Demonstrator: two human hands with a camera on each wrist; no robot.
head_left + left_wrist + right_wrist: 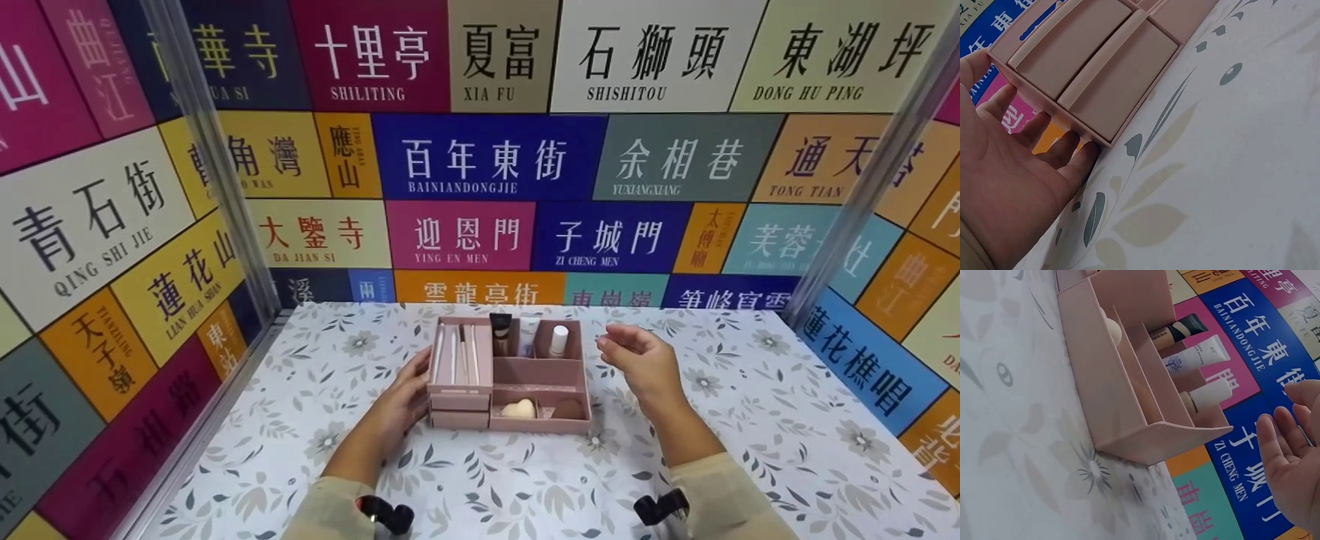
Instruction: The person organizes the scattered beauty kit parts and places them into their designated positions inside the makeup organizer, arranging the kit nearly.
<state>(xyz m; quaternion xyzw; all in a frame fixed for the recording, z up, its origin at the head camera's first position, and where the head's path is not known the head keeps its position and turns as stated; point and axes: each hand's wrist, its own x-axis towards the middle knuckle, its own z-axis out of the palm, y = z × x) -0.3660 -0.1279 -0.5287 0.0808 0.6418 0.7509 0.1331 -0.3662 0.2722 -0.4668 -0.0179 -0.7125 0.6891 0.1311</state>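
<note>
A pink makeup organizer (541,426) stands on the table. Fingertips of my left hand (401,397) rest along its left side, with the fingers fairly straight. Two stacked drawers (1123,79) show pushed in on the left wrist view. Several slender brushes (463,352) stand in the left section. At the back right are a dark-capped tube (500,334), a white tube (527,336) and a white-capped bottle (559,341). A cream makeup sponge (519,409) and a brown sponge (568,409) lie in the front compartments. Holding nothing, my right hand (643,366) hovers right of the organizer, fingers loosely bent.
A white cloth with a leaf and flower print covers the table (750,420). Walls with colourful name panels (491,157) rise behind and at both sides. Clear vertical strips (225,165) stand near the table's back corners.
</note>
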